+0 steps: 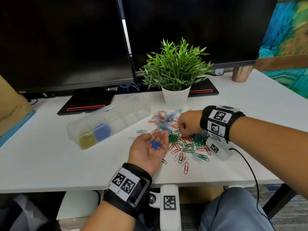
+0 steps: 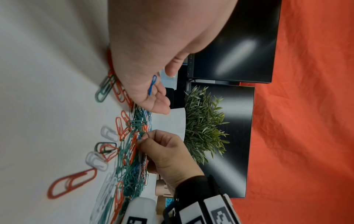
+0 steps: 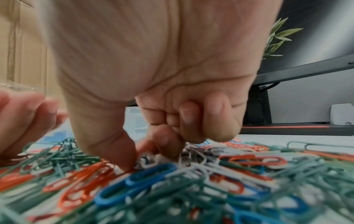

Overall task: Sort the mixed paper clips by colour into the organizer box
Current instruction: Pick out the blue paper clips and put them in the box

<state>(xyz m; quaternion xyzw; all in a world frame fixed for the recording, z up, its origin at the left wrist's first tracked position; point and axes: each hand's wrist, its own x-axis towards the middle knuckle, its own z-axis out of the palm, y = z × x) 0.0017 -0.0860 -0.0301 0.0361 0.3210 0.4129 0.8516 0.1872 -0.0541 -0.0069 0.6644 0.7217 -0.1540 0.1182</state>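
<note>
A mixed pile of red, green, blue and white paper clips (image 1: 183,140) lies on the white desk (image 1: 50,160) in front of a plant pot. My left hand (image 1: 150,145) rests palm up beside the pile, fingers relaxed, with several blue clips (image 1: 155,145) lying loose in the palm; one blue clip (image 2: 152,84) shows there in the left wrist view. My right hand (image 1: 181,130) is curled over the pile, its thumb and forefinger pinching a clip (image 3: 145,159) among the others. The clear organizer box (image 1: 108,120) lies to the left, holding yellow clips (image 1: 86,140) and blue clips (image 1: 102,132) in neighbouring compartments.
A potted plant (image 1: 176,95) stands right behind the pile. Two dark monitors (image 1: 66,47) fill the back of the desk. A copper cup (image 1: 240,74) is at the back right, a cardboard box (image 1: 10,105) at the far left. A black cable (image 1: 246,164) trails from my right wrist.
</note>
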